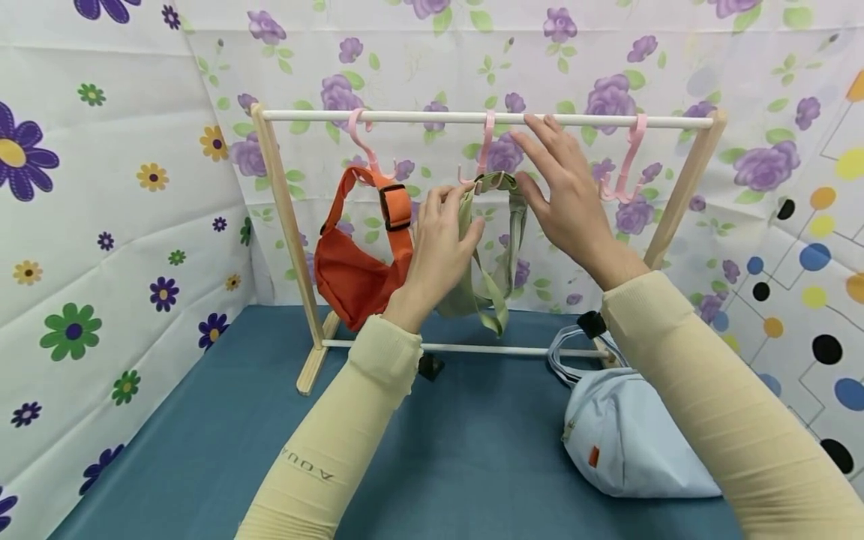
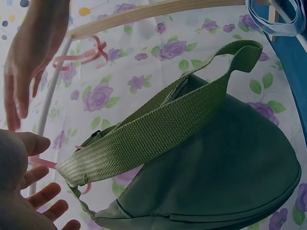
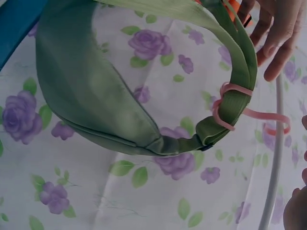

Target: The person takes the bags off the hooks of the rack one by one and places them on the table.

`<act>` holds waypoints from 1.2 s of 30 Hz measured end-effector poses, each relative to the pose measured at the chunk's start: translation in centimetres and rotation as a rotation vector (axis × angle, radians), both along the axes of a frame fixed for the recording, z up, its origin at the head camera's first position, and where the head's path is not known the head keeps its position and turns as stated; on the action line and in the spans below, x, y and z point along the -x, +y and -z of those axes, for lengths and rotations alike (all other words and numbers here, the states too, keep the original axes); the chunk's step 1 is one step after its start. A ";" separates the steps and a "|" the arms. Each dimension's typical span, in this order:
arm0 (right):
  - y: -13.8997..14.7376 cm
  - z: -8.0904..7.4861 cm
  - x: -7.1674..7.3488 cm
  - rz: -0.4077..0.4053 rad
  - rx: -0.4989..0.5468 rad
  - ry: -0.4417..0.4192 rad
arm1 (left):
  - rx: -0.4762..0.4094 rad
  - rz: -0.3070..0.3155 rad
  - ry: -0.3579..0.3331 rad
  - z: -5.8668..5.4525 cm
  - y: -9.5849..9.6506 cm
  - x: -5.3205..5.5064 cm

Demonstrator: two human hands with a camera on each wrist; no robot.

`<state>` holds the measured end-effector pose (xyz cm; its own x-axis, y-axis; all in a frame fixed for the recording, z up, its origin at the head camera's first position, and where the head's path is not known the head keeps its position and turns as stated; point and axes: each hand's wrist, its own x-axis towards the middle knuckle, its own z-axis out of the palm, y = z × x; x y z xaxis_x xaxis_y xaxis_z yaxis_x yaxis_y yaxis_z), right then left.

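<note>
A green sling bag hangs by its webbing strap from the middle pink hook. In the right wrist view the prongs of this hook cradle the strap, and the bag body droops below. My left hand is beside the strap's left side, fingers relaxed and spread, with nothing in its grasp. My right hand is raised right of the strap, its straight fingertips close to the white rod. Part of the bag is hidden behind my left hand in the head view.
An orange sling bag hangs on the left pink hook. At right, another pink hook bears nothing. A light blue bag lies on the blue tabletop beside the rack's wooden post. Patterned cloth surrounds the table.
</note>
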<state>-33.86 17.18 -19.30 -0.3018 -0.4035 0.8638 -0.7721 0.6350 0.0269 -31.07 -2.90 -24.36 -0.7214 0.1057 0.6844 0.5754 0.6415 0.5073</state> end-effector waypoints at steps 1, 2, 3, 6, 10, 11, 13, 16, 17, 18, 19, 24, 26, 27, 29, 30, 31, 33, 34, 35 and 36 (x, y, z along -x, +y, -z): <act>-0.2 -0.4 0.1 0.004 -0.008 -0.005 | -0.001 0.001 -0.012 -0.1 0.0 0.1; -0.4 -0.7 0.2 0.012 -0.017 -0.010 | 0.001 0.002 -0.021 -0.2 0.0 0.2; -0.6 -1.0 0.3 0.019 -0.024 -0.016 | 0.003 0.001 -0.029 -0.3 0.0 0.3; -1.1 -1.9 0.6 0.043 -0.047 -0.038 | 0.007 0.001 -0.047 -0.6 -0.1 0.8; -1.8 -2.6 1.1 0.088 -0.088 -0.069 | -0.034 0.053 -0.110 -0.9 -0.4 1.4; -2.0 -2.8 1.2 0.101 -0.100 -0.079 | -0.049 0.070 -0.134 -1.0 -0.4 1.5; -2.2 -3.2 1.5 0.123 -0.126 -0.098 | -0.087 0.104 -0.181 -1.2 -0.5 1.8; -2.6 -3.7 1.9 0.137 -0.148 -0.123 | -0.116 0.123 -0.235 -1.4 -0.5 2.2; -2.7 -3.8 2.0 0.139 -0.150 -0.131 | -0.119 0.124 -0.246 -1.4 -0.5 2.3; -2.8 -3.9 2.2 0.140 -0.152 -0.134 | -0.122 0.124 -0.256 -1.5 -0.5 2.5; -2.9 -4.1 2.3 0.140 -0.153 -0.139 | -0.121 0.123 -0.264 -1.5 -0.5 2.6; -3.4 -4.6 2.7 0.160 -0.173 -0.154 | -0.111 0.126 -0.285 -1.6 -0.5 3.2; -3.5 -4.7 2.9 0.169 -0.181 -0.156 | -0.110 0.142 -0.287 -1.5 -0.6 3.3; -3.6 -4.8 2.9 0.174 -0.184 -0.157 | -0.111 0.150 -0.290 -1.4 -0.5 3.3; -3.7 -4.9 3.2 0.180 -0.190 -0.161 | -0.107 0.157 -0.296 -1.4 -0.5 3.3; -3.7 -4.9 3.3 0.180 -0.195 -0.162 | -0.106 0.158 -0.297 -1.4 -0.5 3.3; -3.8 -5.0 3.3 0.182 -0.200 -0.166 | -0.104 0.155 -0.296 -1.4 -0.5 3.3; -3.9 -5.0 3.4 0.184 -0.212 -0.173 | -0.101 0.144 -0.296 -1.5 -0.4 3.2; -3.9 -5.0 3.5 0.185 -0.218 -0.172 | -0.098 0.138 -0.293 -1.5 -0.4 3.2; -4.0 -4.9 3.6 0.185 -0.222 -0.172 | -0.097 0.136 -0.290 -1.4 -0.5 3.3; -4.1 -4.9 3.6 0.184 -0.224 -0.167 | -0.098 0.134 -0.282 -1.4 -0.5 3.3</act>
